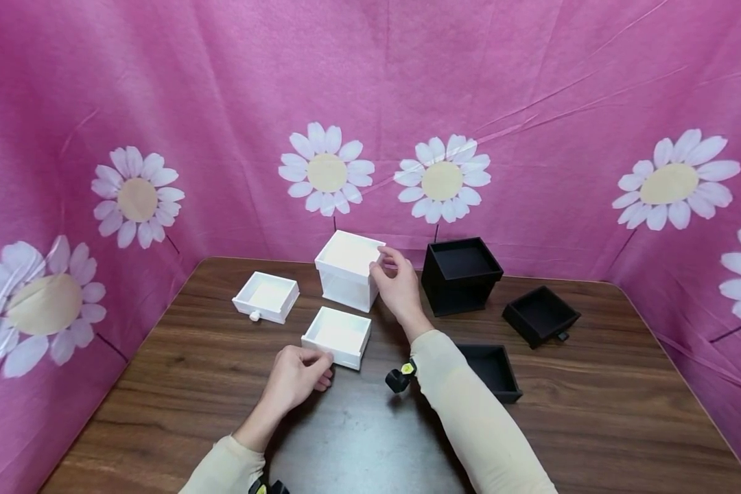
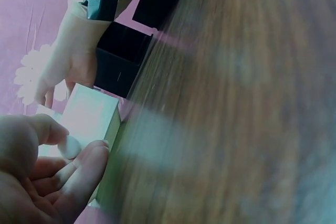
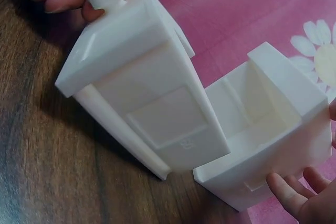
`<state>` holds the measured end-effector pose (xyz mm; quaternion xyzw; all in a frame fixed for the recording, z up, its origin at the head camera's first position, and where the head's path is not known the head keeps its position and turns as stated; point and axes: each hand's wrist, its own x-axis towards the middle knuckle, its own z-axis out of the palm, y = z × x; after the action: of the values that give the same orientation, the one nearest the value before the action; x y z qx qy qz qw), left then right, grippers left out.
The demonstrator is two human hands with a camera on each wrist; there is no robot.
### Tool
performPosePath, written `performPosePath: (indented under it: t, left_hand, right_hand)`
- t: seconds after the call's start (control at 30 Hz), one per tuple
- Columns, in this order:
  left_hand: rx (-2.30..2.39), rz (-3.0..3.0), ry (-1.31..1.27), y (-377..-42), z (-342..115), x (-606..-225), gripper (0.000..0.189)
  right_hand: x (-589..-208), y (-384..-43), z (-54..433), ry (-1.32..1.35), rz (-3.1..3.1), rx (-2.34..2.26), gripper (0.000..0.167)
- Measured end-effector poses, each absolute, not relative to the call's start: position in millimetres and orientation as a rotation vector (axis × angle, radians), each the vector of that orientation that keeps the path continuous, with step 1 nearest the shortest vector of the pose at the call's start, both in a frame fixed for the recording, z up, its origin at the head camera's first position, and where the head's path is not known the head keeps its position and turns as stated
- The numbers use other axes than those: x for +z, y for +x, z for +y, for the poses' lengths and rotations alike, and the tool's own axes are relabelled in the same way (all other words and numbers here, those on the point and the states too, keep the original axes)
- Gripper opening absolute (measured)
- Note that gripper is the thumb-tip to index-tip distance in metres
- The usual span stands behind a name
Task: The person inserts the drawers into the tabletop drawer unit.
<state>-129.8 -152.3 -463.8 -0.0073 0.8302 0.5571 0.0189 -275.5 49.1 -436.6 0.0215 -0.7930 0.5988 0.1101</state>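
Observation:
My left hand (image 1: 296, 374) pinches the round white knob (image 2: 69, 147) on the front of a small white drawer (image 1: 346, 355). In the right wrist view the drawer (image 3: 168, 114) slants, its inner end close to the open front of the white box (image 3: 310, 150). That box (image 1: 348, 288) stands behind the drawer in the head view. Fingers of my right hand (image 1: 401, 288) touch the box's right side near its top edge, lying fairly straight against the wall.
Left of the box sits another white drawer (image 1: 265, 309) with a knob. A black box (image 1: 460, 291) stands to the right, a black drawer (image 1: 534, 329) beyond it. Another black drawer (image 1: 506, 396) is partly hidden by my right sleeve. A pink flowered cloth (image 1: 383, 82) hangs behind the table.

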Motion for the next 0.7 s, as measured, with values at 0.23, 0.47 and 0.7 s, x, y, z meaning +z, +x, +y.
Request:
performPosePath:
  t: [0.23,0.47,0.7]
  left_hand:
    - [1.765,2.577,-0.074,-135,-152,-467,0.017]
    - [1.809,2.541,-0.089,-140,-153,-466,0.018]
    - [1.866,2.508,-0.121,-146,-153,-466,0.017]
  right_hand:
    - [-436,-276,50,0.062,-2.336,1.765,0.046]
    - [-433,-275,50,0.049,-2.341,1.786,0.047]
    - [-433,-275,51,0.051,-2.349,1.787,0.047]
